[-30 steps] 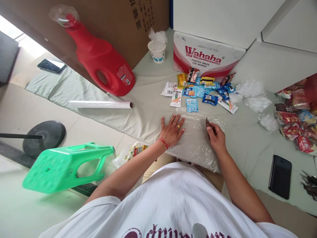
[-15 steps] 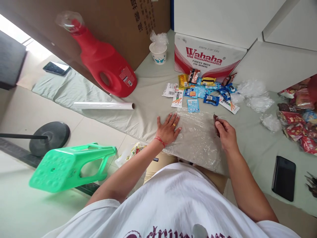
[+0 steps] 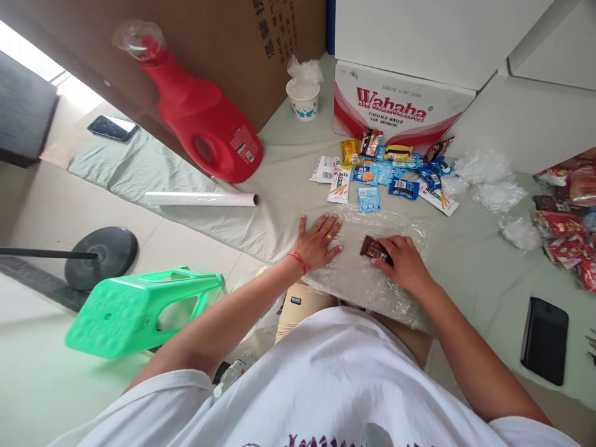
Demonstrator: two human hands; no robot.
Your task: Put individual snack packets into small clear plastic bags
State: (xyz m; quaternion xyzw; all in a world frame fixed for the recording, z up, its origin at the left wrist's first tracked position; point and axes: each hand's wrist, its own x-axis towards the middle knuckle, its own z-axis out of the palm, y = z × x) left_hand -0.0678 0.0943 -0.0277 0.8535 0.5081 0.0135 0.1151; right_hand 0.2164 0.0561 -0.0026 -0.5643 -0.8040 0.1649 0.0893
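A sheet of clear plastic film (image 3: 354, 273) lies spread on the cloth-covered table in front of me. My left hand (image 3: 319, 243) rests flat on the film's left part, fingers spread, with a red string at the wrist. Over the middle of the film, my right hand (image 3: 404, 263) grips a small brown-wrapped snack (image 3: 374, 249) by its right end. Just beyond the film lie a light-blue packet (image 3: 369, 200), a white snack stick packet (image 3: 338, 185), a dark-blue packet (image 3: 403, 188) and a yellow packet (image 3: 350, 152), among several others.
A Wahaba-style water carton (image 3: 395, 108) stands behind the packets. Crumpled clear film (image 3: 488, 174) and red snack packets (image 3: 561, 230) lie right, near a black phone (image 3: 544, 341). Leftward are a white roll (image 3: 200, 198), red jug (image 3: 209, 124), paper cup (image 3: 303, 105) and green stool (image 3: 139, 313).
My right hand has moved left with the brown snack and lowered it to the middle of the film, turning it to lie flatter. My left hand stays on the film.
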